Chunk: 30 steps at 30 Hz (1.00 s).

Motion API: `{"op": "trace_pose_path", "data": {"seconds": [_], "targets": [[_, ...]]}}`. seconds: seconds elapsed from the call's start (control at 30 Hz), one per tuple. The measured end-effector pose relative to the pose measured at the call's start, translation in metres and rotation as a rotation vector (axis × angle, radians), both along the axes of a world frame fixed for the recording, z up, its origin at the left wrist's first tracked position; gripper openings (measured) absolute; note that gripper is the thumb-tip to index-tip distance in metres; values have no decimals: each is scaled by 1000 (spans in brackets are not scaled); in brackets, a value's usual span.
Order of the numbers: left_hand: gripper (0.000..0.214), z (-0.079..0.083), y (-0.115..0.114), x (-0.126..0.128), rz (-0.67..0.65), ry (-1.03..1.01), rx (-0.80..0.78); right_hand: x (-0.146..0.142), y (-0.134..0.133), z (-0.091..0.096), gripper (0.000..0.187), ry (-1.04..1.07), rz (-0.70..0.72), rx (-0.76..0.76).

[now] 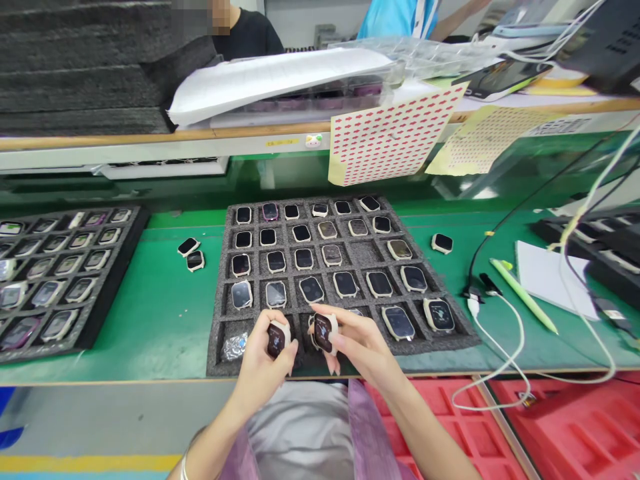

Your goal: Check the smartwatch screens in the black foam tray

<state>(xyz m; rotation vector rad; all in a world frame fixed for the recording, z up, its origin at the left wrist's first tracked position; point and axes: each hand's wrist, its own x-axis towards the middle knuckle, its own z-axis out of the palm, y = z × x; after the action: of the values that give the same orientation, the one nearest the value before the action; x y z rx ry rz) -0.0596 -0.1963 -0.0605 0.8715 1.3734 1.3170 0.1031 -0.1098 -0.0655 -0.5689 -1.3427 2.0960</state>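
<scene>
A dark foam tray (218, 333) with square pockets lies on the green bench in front of me, most pockets filled with small watch bodies. My left hand (263, 367) is closed round one watch body (277, 338), its dark screen facing me. My right hand (357, 343) pinches a second watch body (323, 332) beside it. Both hands hover over the tray's near edge, almost touching each other. A crumpled bit of clear film (234, 346) sits in the tray's near left pocket.
A second foam tray (107, 293) of watch bodies lies at the left. Two loose watch bodies (191, 253) rest between the trays, another (443, 243) to the right. A green pen (523, 295), white cables (500, 360) and sticker sheets (390, 137) are nearby. People sit beyond the shelf.
</scene>
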Motion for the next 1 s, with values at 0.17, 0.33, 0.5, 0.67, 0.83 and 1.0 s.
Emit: {"op": "trace_pose_path", "data": {"seconds": [0.17, 0.33, 0.5, 0.67, 0.83, 1.0], "targets": [[34, 4, 3, -1, -2, -113, 57, -3, 2, 2, 49, 50, -2, -31], [38, 6, 3, -15, -77, -309, 102, -5, 3, 8, 42, 10, -19, -57], [41, 7, 0, -21, -132, -379, 45, -4, 4, 9, 38, -11, -21, -67], [44, 2, -1, -17, -133, -408, 3, -4, 2, 6, 49, -52, -53, -79], [44, 1, -2, -18, -129, -420, 2, -6, 0, 5, 49, -50, -64, -87], [44, 0, -3, -18, -121, -416, -19, -6, -1, 3, 48, -43, -87, -84]]}}
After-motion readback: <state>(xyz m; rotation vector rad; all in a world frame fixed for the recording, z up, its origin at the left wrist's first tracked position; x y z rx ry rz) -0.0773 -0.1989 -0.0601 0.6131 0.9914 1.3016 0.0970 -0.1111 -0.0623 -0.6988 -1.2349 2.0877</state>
